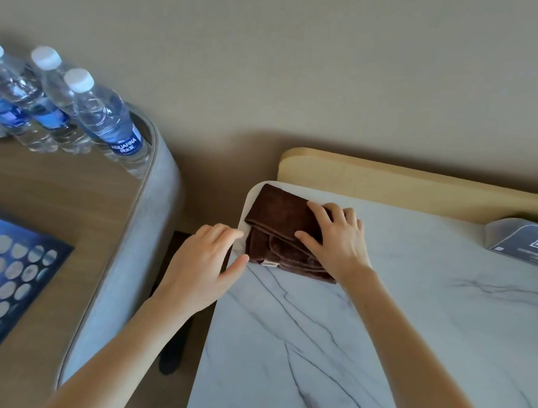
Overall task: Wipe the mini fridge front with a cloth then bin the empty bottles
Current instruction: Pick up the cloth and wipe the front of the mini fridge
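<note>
Head view shows the folded brown cloth (279,231) at the marble top's (365,321) far-left corner, right hand (337,239) flat on it with fingers spread, left hand (205,269) loosely open at the edge. Soft and light, it should bunch easily; pinch the folded layers together

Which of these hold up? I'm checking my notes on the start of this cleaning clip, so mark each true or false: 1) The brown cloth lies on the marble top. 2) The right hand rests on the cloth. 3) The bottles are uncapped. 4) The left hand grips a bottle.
1) True: the brown cloth lies folded at the far left corner of the marble top.
2) True: the right hand lies flat on the cloth.
3) False: the bottles all wear white caps.
4) False: the left hand is at the marble top's left edge beside the cloth, holding nothing.
</note>
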Demonstrator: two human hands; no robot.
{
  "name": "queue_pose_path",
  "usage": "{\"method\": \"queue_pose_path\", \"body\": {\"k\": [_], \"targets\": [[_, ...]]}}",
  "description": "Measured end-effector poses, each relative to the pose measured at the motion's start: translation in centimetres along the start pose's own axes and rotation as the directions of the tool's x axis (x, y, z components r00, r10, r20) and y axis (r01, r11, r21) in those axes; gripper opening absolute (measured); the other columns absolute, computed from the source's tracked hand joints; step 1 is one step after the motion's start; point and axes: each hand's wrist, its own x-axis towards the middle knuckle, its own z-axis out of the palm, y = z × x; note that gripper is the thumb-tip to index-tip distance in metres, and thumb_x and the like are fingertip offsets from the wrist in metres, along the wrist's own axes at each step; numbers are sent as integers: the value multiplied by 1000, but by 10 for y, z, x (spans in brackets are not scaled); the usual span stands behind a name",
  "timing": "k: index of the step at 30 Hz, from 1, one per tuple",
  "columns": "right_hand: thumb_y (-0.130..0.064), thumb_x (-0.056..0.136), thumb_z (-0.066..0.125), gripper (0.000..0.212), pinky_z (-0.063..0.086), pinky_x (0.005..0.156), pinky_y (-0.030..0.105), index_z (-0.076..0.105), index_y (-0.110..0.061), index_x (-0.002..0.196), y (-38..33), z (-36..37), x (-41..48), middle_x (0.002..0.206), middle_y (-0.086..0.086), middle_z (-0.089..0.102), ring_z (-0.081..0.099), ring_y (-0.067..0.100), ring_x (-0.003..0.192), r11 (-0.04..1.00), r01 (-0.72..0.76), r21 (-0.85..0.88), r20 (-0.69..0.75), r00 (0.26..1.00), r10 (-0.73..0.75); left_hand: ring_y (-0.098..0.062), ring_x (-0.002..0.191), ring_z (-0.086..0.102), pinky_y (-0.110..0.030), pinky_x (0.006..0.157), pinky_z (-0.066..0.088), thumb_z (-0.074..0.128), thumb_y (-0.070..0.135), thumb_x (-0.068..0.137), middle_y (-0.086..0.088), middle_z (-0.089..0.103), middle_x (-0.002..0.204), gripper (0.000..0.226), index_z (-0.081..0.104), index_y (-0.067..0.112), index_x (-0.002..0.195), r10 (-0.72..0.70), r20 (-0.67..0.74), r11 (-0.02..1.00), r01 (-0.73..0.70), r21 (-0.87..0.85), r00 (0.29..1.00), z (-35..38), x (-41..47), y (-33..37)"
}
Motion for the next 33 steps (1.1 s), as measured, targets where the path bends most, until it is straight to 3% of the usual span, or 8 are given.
{"method": "queue_pose_path", "body": {"k": [7, 11, 13, 16, 21, 26, 29, 33], "targets": [[-60, 91, 58, 61, 48, 91, 43, 43, -30, 141, -2, -4, -4, 125, 10, 47, 45, 33, 110, 991, -35, 130, 85, 996, 24, -19, 106, 60, -24, 82, 45, 62, 30, 95, -1, 67, 115, 32, 64, 10, 121, 18, 16, 1000, -18, -14, 1000, 9, -8, 12], [-59, 91, 57, 64, 47, 95, 46, 42, -29, 145, -4, -2, -16, 128, 12, 47, 47, 36, 109, 998, -20, 63, 58, 998, 16, -19, 111, 60, -22, 86, 43, 61, 31, 95, -1, 66, 119, 35, 63, 11, 124, 16, 34, 1000, -16, -11, 999, 9, -15, 14], [-54, 89, 65, 63, 46, 95, 42, 43, -31, 144, -4, -1, -21, 127, 11, 47, 47, 35, 107, 987, -52, 150, 76, 996, 41, -19, 111, 60, -22, 85, 43, 62, 30, 95, -1, 66, 119, 34, 64, 11, 124, 18, 33, 1000, -18, -1, 999, 8, -19, 13], [-39, 79, 81, 66, 42, 88, 28, 50, -33, 137, -1, -3, -28, 118, 7, 45, 48, 25, 103, 877, -185, 444, 164, 979, 124, -20, 109, 59, -24, 84, 44, 62, 29, 94, 0, 66, 117, 33, 64, 11, 122, 17, 19, 1000, -17, 15, 1000, 5, -24, 11], [-25, 71, 89, 61, 41, 70, 3, 59, -26, 124, -3, -8, -43, 110, -3, 61, 57, 10, 95, 745, -236, 623, 196, 970, 144, -19, 110, 58, -24, 84, 44, 60, 30, 95, 1, 64, 118, 32, 64, 12, 120, 30, 8, 999, -30, 24, 1000, -2, -32, 12], [-16, 69, 89, 52, 49, 74, 15, 60, -29, 111, -27, -15, -81, 105, -12, 65, 64, 10, 94, 626, -179, 759, 96, 982, 165, -20, 108, 58, -27, 81, 48, 59, 30, 96, 1, 65, 117, 30, 65, 12, 120, 57, -11, 998, -57, 27, 998, -14, -46, 20], [-14, 68, 90, 51, 54, 75, 23, 62, -29, 107, -45, -24, -110, 99, -8, 69, 67, 10, 88, 536, -136, 833, 30, 979, 201, -21, 104, 60, -27, 77, 48, 62, 28, 95, 1, 66, 113, 26, 67, 12, 115, 83, -43, 996, -82, 26, 996, -22, -60, 26], [-20, 68, 91, 48, 55, 69, 18, 64, -37, 105, -71, -45, -149, 93, -12, 70, 68, 5, 84, 446, -83, 891, -17, 976, 215, -20, 102, 61, -23, 74, 42, 58, 34, 95, 3, 65, 110, 27, 67, 14, 112, 106, -84, 994, -102, 42, 991, -35, -85, 33]]}}
